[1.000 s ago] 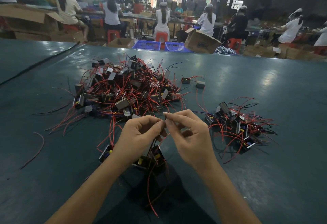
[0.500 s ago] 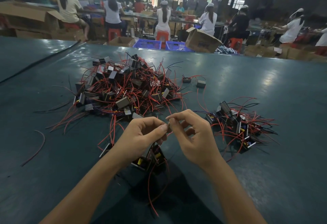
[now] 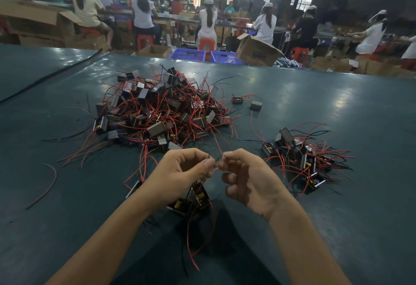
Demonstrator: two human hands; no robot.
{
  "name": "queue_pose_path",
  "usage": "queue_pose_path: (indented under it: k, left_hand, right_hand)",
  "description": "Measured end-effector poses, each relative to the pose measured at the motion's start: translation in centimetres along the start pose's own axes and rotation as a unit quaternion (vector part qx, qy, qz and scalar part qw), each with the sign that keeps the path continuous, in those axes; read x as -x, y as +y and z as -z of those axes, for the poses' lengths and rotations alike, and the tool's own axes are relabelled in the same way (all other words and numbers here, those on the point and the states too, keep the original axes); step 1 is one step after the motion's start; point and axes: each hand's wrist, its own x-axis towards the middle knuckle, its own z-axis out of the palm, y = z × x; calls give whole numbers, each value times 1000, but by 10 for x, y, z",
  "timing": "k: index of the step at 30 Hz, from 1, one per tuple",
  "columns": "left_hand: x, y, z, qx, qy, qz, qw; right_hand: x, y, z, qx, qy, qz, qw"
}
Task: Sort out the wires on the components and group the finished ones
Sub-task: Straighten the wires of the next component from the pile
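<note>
1. Head view, centre: left hand (image 3: 182, 172) & right hand (image 3: 249, 178) are held just above the dark green table (image 3: 337, 217), fingertips almost meeting.
2. L hand: thumb + forefinger are pinched tight on the wires (image 3: 216, 163), one red and one black. The other fingers curl under.
3. R hand: thumb + forefinger are clamped on the same wires from the opposite side. The remaining fingers are loosely curled, palm side toward the camera.
4. From the pinch the wires drop to a small black component (image 3: 199, 196) w/ a yellow part, directly below the l hand. Can't tell if it rests on the table or hangs. Its long red leads trail toward the viewer.
5. A second component (image 3: 134, 189) lies just left of the l wrist.
6. Big pile (image 3: 162, 113) of boxy components tangled in red and black wires sits beyond the hands, left of centre.
7. Smaller pile (image 3: 301, 156) lies right of the r hand, well apart from the big pile.
8. Two loose components (image 3: 237, 100) lie just right of the big pile.
9. A stray red wire (image 3: 48, 183) lies alone at far left.
10. Past the table edge: blue crates (image 3: 188, 54), an open cardboard box (image 3: 256, 52), and workers (image 3: 208, 23) seated w/ backs turned.
</note>
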Motion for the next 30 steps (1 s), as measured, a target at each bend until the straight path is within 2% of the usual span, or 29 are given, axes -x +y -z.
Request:
queue_pose_path:
  k: [2,6,10,14,17,19,21,24,28,30]
  left_hand:
    - [-1,-1,2,7,15,2,1000]
    - [-3,-3,4,-16,15,17,1000]
    - [-2,-4,-1,-47,-9,16,999]
    - [0,-3,-3,-72,-39,-7,997]
    - [1,-4,-5,-96,-52,-16,994]
    - [0,-5,-6,-101,-54,-19,993]
    - [-1,-4,-6,-80,-35,-17,996]
    - [-2,-5,-2,-52,-4,5,999]
    - [-1,-7,-3,-23,0,17,1000]
    - [-1,-6,-4,-14,5,21,1000]
  right_hand:
    - [-2,3,-1,41,1,67,997]
    - [-2,6,-5,44,3,201,978]
    - [1,8,-7,146,25,246,958]
    - [2,9,-10,168,9,279,945]
    - [0,11,-11,229,27,330,916]
    - [-1,13,-12,234,36,338,911]
    - [-2,12,-11,207,64,302,929]
    - [-3,8,-6,149,104,197,963]
    - [-4,7,-6,42,73,37,996]
    - [-4,7,-8,-35,45,-39,998]
